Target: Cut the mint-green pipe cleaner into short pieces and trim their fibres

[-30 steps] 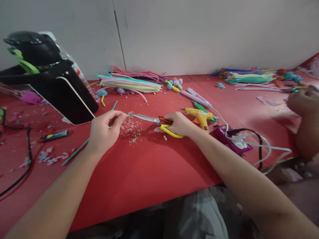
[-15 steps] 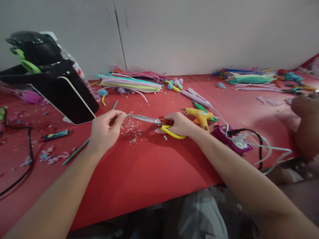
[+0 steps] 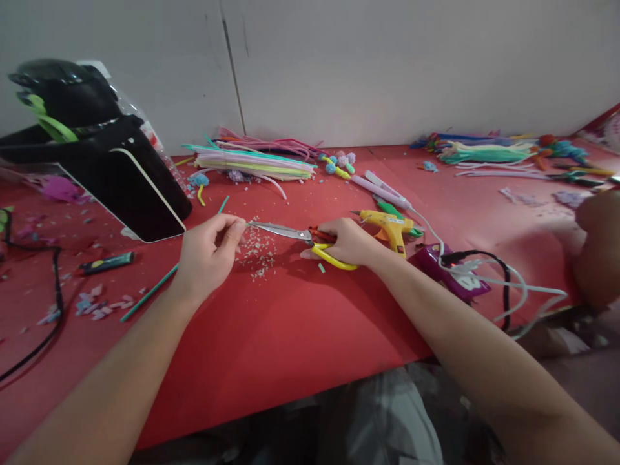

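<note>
My right hand (image 3: 346, 242) is wrapped round the handles of a pair of scissors (image 3: 283, 230), one handle yellow and the other red. The blades point left and look nearly closed, their tips at the fingertips of my left hand (image 3: 210, 248). Thumb and forefinger of that hand are pinched together on something too small to make out. Below the blades, pale fluff clippings (image 3: 261, 255) are scattered over the red tabletop (image 3: 271, 342). A green pipe cleaner (image 3: 150, 294) lies partly under my left wrist.
A black bin (image 3: 121, 174) stands at left beside a clear bottle. Bundles of pipe cleaners (image 3: 256, 161) lie along the wall. Right of my right hand are a yellow glue gun (image 3: 387, 226), a purple power strip (image 3: 450, 274) and cables. Another person's arm (image 3: 598, 245) rests at far right.
My hands and the scissors stay almost in place. The other person's arm at the right edge has drawn back slightly to the right.
</note>
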`<state>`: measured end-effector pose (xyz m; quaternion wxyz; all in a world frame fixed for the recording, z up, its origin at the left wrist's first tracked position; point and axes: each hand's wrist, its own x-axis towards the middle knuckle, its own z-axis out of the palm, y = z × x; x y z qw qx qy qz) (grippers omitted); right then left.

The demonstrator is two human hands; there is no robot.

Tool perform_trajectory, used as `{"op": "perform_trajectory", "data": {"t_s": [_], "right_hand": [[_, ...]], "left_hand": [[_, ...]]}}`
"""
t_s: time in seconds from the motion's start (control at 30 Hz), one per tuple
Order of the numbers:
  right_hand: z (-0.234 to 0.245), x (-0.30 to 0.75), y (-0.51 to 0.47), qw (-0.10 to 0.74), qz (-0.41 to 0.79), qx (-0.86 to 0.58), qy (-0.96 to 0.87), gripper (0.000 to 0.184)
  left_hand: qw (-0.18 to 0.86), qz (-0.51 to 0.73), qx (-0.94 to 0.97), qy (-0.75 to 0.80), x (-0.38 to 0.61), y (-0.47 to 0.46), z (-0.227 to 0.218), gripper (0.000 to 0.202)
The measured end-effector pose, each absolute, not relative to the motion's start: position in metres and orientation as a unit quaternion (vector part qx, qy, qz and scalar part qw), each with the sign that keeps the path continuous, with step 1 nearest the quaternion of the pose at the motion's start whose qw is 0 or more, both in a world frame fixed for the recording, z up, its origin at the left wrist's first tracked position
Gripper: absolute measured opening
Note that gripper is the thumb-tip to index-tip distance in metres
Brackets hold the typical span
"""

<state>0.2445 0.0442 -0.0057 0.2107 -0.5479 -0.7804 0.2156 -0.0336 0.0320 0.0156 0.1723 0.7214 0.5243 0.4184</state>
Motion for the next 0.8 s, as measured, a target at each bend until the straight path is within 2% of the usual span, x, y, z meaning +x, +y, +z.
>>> {"op": "perform_trajectory", "data": {"t_s": [0.8], "right_hand": [[-0.0048, 0.2445, 0.0446, 0.209, 0.224, -0.542, -0.783, 0.062]], "left_hand": [[0.169, 0.416, 0.730, 0.516, -0.0332, 0.0319, 0.0160, 0.023]]}}
